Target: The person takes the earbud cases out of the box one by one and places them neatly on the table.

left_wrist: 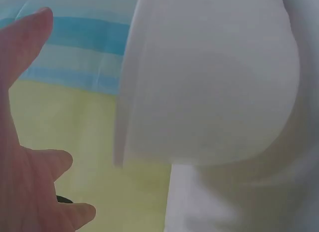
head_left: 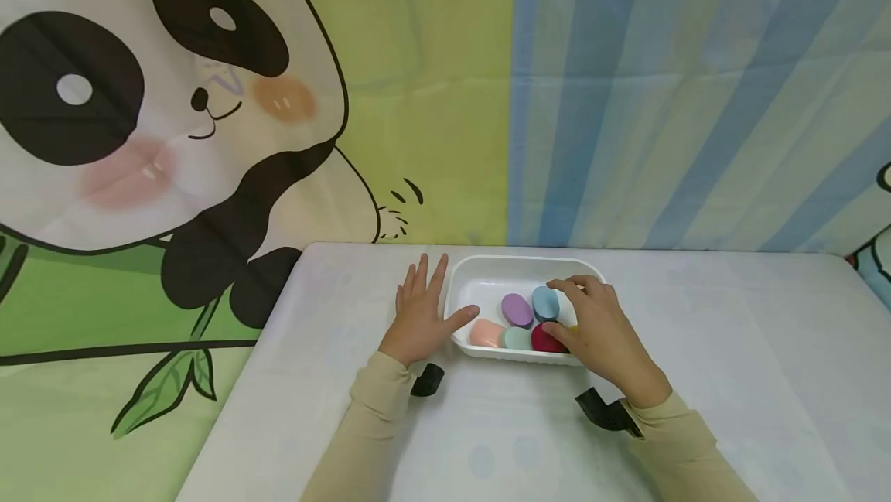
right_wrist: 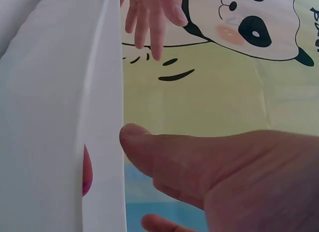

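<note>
A shallow white tray [head_left: 480,279] on the table holds small rounded pieces whose kind I cannot tell: a purple oval [head_left: 517,309], a light blue one [head_left: 546,303], a peach one [head_left: 486,332], a mint one [head_left: 517,339] and a red one [head_left: 545,338]. Part of a yellow piece [head_left: 574,328] peeks out behind my right hand. That right hand [head_left: 604,332] reaches over the tray, thumb at the red piece and index finger by the blue one, with space between them. Fingers spread, my left hand [head_left: 421,320] hovers by the tray's left end, its thumb over the rim.
The tray stands near the far edge of the table [head_left: 731,347], which has a white cover. Behind hangs a cloth backdrop [head_left: 431,84] with a panda and blue stripes. Black straps [head_left: 607,412] stick out by both wrists.
</note>
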`<action>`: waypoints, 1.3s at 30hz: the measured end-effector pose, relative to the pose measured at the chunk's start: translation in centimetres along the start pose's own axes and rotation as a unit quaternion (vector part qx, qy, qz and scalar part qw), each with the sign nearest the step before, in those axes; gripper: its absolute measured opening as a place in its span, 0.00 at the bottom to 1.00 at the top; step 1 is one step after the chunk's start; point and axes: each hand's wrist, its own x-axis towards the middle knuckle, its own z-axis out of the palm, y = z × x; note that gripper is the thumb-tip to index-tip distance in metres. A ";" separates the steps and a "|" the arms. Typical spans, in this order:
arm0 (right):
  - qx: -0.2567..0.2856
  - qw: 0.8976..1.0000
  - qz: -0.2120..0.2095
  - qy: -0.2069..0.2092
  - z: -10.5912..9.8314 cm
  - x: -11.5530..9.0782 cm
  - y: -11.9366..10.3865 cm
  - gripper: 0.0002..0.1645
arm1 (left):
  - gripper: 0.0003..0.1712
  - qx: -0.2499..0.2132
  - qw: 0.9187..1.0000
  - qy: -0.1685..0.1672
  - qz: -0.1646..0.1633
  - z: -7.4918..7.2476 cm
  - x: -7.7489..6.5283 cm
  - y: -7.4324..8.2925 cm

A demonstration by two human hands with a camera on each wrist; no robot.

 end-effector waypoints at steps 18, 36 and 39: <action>-0.017 0.995 -0.043 -0.089 0.7 -0.1 -0.3 0.14 | 0.59 0.006 0.999 -0.023 0.042 2.9 -0.8 0.4; 0.026 0.993 0.004 -0.119 0.6 0.8 0.5 0.22 | 0.76 -0.008 1.000 -0.013 0.011 3.7 -0.6 0.5; 0.030 0.992 0.013 -0.122 0.7 0.8 0.7 0.23 | 0.77 -0.012 1.000 -0.010 0.008 3.9 -0.7 0.3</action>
